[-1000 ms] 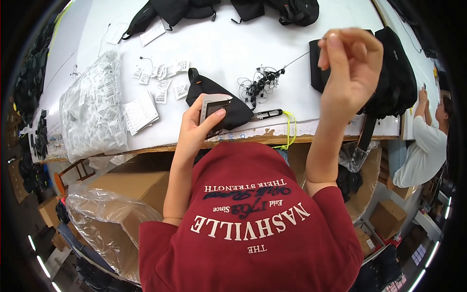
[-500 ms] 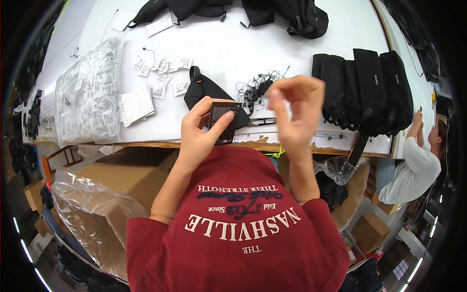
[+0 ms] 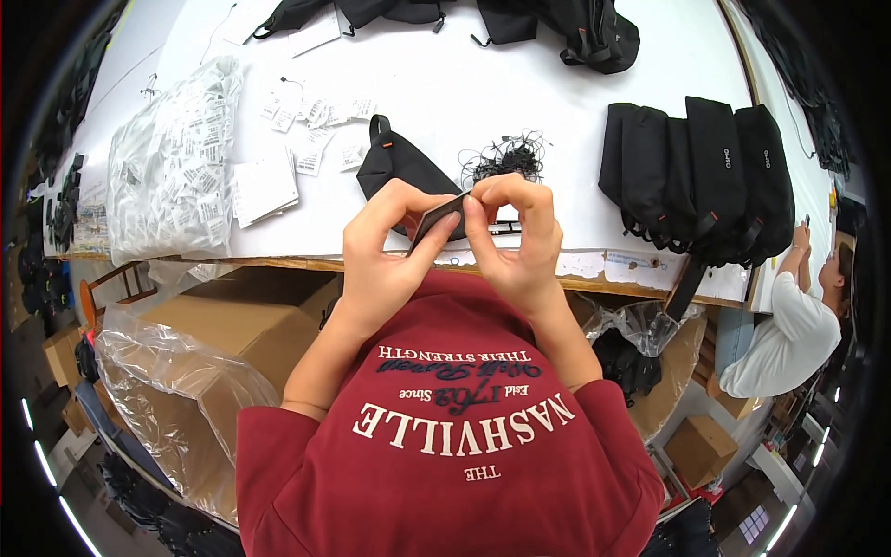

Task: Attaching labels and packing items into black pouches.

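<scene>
In front of my chest, my left hand [image 3: 385,243] grips a black card tag [image 3: 432,221] between thumb and fingers. The tag is tilted, nearly edge-on. My right hand [image 3: 522,243] is closed in a pinch at the tag's upper right corner; whatever lies between those fingertips is too small to make out. Just beyond my hands a small black bag [image 3: 408,162] with a loop handle lies on the white table, partly hidden by my left hand. A tangle of thin black cords [image 3: 506,160] sits beyond my right hand.
A clear bag of white labels [image 3: 172,162] stands at left, beside loose labels [image 3: 311,139] and white cards [image 3: 264,193]. Black bags [image 3: 691,176] stand in a row at right; more [image 3: 594,37] lie along the far side. Cardboard boxes [image 3: 260,306] sit below the table edge. Another person [image 3: 784,320] works far right.
My right hand has moved left and down to the tag's corner, its fingers now pinched. The tag has turned from facing me to nearly edge-on.
</scene>
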Tool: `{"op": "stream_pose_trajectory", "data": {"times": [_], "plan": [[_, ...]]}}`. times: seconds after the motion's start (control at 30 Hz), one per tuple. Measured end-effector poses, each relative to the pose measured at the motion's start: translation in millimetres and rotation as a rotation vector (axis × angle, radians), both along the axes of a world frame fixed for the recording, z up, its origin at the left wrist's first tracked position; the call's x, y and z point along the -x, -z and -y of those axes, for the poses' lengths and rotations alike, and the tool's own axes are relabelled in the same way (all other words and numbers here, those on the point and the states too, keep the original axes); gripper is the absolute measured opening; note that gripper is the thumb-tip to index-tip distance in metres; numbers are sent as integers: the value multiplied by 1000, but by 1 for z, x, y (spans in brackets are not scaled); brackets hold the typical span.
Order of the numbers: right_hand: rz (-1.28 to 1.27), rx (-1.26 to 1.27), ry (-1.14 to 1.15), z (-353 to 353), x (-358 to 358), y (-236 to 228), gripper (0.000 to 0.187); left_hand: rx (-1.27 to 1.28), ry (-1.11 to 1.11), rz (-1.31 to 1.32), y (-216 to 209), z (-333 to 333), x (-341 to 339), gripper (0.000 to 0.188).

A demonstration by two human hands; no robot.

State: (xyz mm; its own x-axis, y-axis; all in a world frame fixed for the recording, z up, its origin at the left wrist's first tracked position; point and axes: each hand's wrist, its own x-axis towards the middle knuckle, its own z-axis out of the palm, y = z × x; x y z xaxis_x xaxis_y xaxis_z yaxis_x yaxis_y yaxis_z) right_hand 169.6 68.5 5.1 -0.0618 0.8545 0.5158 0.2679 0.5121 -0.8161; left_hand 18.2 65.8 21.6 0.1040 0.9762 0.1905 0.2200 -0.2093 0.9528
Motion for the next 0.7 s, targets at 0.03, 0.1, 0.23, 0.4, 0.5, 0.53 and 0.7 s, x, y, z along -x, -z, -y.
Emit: {"op": "stream_pose_trajectory", "data": {"times": [0.03,0.1,0.23,0.4,0.5,0.53,0.7], "plan": [[0,0,2,1,1,0,30,-68,5,-85,-1,-1,1,15],[-179,175,64,2,4,-1,23,-124,29,-58,-1,-2,3,15],[-326,441,-52,7,-6,-10,11,-72,226,146,-3,-5,18,12],[-159,436,-201,9,-12,-7,11,327,373,378,7,-4,25,19],[-102,483,-278,9,-13,-5,13,491,427,375,16,0,27,8],[-98,516,-296,9,-13,-4,14,491,422,374,16,0,28,8],[-389,737,-461,6,-17,-1,10,346,439,334,12,2,22,6]]}}
